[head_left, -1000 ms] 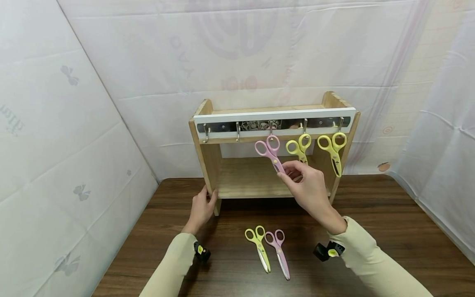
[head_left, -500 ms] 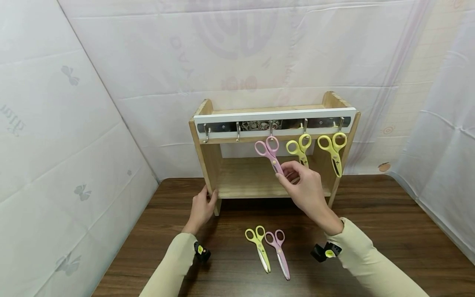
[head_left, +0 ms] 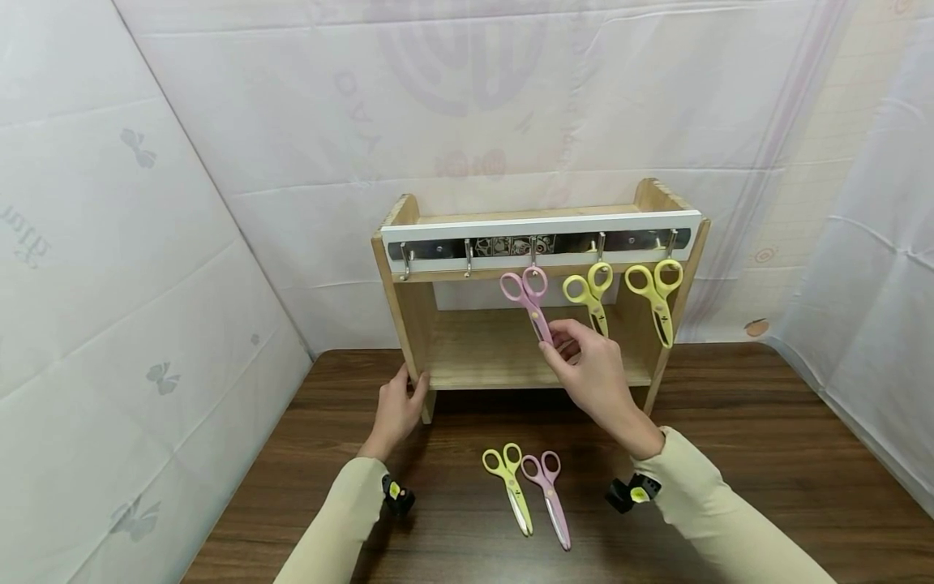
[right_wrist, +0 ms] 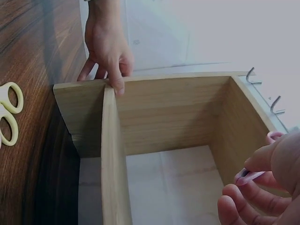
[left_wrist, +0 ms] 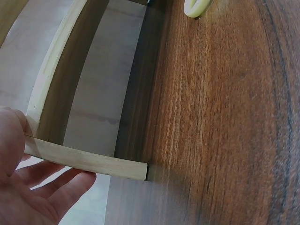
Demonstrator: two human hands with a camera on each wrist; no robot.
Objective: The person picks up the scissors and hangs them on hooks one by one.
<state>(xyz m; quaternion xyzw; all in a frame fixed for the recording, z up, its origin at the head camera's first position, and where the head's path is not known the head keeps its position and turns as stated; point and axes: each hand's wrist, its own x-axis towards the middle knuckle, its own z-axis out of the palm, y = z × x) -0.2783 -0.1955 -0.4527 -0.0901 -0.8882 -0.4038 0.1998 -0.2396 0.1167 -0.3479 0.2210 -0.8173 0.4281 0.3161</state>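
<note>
My right hand (head_left: 594, 369) pinches a pair of pink scissors (head_left: 531, 304) by the blade end, handles up. One finger loop overlaps the middle hook (head_left: 533, 253) of the rack in the head view. In the right wrist view the fingers (right_wrist: 262, 201) partly hide these scissors. Down at the lower left of the wooden shelf (head_left: 503, 349), my left hand (head_left: 394, 410) grips the side panel (left_wrist: 89, 157), thumb in front and fingers behind. Two yellow pairs of scissors (head_left: 589, 292) and yellow scissors (head_left: 657, 300) hang from the two hooks on the right.
On the dark wood table (head_left: 452, 519) lie yellow scissors (head_left: 508, 487) and pink scissors (head_left: 549, 496), side by side in front of the shelf. The rack's two left hooks, a far-left hook (head_left: 404, 261) and its neighbour hook (head_left: 468, 258), carry nothing. A white patterned cloth (head_left: 328, 162) stands behind.
My right hand has shifted a little left and down, bringing the blade end of the pink scissors left so they hang slightly steeper. The left hand has stayed on the shelf.
</note>
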